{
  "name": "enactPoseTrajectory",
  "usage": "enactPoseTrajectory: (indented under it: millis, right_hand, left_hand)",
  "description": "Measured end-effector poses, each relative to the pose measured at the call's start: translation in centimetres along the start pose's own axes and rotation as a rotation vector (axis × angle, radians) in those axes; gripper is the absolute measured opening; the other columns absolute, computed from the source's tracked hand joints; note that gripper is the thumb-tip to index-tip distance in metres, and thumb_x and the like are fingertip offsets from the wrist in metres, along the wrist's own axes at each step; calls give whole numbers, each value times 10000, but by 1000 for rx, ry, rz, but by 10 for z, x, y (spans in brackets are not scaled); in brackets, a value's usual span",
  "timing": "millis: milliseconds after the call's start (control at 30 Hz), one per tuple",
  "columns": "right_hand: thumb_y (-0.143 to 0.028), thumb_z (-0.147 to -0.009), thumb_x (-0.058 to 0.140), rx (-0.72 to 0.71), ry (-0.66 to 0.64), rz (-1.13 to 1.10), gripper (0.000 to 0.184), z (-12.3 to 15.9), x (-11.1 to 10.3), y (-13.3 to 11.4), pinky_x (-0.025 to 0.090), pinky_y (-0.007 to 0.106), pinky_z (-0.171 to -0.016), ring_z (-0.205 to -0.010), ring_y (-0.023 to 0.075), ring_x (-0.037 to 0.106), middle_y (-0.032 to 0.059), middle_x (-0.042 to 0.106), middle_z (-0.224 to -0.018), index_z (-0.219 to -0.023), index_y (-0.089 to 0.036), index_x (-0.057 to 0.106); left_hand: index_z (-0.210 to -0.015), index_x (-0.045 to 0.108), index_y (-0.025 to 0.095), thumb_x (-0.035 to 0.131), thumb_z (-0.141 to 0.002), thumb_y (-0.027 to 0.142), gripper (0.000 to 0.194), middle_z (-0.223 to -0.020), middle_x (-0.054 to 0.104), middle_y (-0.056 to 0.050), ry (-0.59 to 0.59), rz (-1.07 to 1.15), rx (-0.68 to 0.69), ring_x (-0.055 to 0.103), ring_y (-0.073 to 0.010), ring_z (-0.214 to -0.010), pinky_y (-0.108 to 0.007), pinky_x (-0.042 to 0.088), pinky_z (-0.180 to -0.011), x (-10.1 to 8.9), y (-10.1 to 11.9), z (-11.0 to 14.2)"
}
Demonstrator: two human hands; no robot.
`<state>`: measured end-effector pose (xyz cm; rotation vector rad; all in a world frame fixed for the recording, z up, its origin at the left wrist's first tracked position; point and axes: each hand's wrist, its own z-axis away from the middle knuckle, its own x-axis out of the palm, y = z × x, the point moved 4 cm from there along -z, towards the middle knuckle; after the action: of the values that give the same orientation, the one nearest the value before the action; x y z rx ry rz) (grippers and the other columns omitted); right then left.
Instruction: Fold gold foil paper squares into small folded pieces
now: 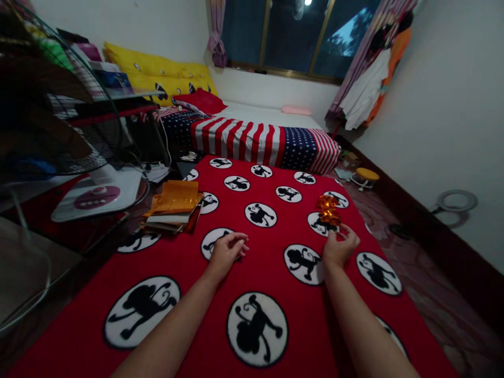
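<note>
Ur L hand (227, 253) is half-curled n empty, R hand (340, 247) has fingers slightly parted by the orange foil (328, 214) at ur 1 o'clock (cant tell if gripping), paper stack (177, 199) at 11 prob for workspace.

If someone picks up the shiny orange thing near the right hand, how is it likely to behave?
The shiny orange thing is probably light, since its glossy, crinkled surface looks like thin foil. Its many facets suggest it may crush under a firm grip. Its irregular outline makes smooth rolling seem unlikely.
</note>
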<state>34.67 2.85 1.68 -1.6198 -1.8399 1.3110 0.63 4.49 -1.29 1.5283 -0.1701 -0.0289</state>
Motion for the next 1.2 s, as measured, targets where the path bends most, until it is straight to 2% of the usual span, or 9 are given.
enactPoseTrajectory:
  millis: [67,167,267,400,533,633,800,1000,1200]
  right_hand:
    - [-211,-741,561,82,-28,176,458,-33,0,21,453,360,-861,-761,162,570,174,473,-1233,-1189,-118,531]
    - [-263,-700,641,128,-113,244,478,-62,5,38,444,384,-836,-773,205,563,146,572,-1069,-1148,-114,561]
    - [-304,-664,676,188,-177,281,367,-72,11,42,433,405,-802,-801,256,558,98,626,-840,-987,-133,637]
    - [-300,-661,633,273,-227,245,157,-68,13,33,411,395,-737,-781,275,557,106,638,-731,-734,-162,653]
    - [-380,-660,599,339,-335,62,196,-29,12,6,381,302,-580,-678,220,542,55,605,-633,-659,-184,606]
    - [-438,-638,574,450,-557,-134,248,28,16,-17,298,249,-432,-462,133,430,-14,489,-490,-577,-201,533]
    - [-403,-575,547,648,-908,-342,244,106,19,-50,203,221,-344,-342,78,292,-46,375,-400,-471,-219,425]
    - [-321,-536,515,681,-997,-375,207,121,16,-70,122,212,-353,-333,61,237,-59,332,-355,-420,-223,374]
    - [-299,-558,531,536,-949,-307,230,125,13,-75,130,218,-378,-357,60,242,-71,330,-354,-410,-216,376]
  left_hand:
    - [-999,654,104,600,-798,336,312,-732,679,-57,-23,-50,8,600,-105,-546,-200,466,-502,3,0,0]
    - [-991,659,105,583,-812,320,290,-707,672,-53,-42,-117,32,614,-118,-580,-213,480,-534,6,1,1]
    - [-986,662,111,574,-816,308,275,-705,674,-50,-44,-138,40,621,-123,-594,-218,485,-544,7,2,1]
    - [-976,663,111,573,-815,298,263,-695,671,-45,-39,-141,44,619,-121,-586,-218,489,-542,7,4,2]
    - [-970,664,112,563,-825,284,246,-701,668,-47,-35,-151,57,632,-131,-598,-220,499,-537,8,5,3]
    - [-954,673,131,556,-836,252,206,-797,684,-63,-45,-199,120,650,-135,-631,-222,507,-540,12,7,6]
    - [-1018,680,203,572,-857,171,196,-955,656,-56,-16,-453,508,629,-133,-797,-233,519,-667,16,27,20]
    - [-1199,624,284,592,-876,172,343,-1104,557,-70,28,-608,819,567,-166,-1009,-284,515,-807,16,43,35]
    - [-1103,690,317,607,-870,196,277,-1245,527,-73,1,-691,859,526,-195,-1098,-289,505,-791,15,44,35]
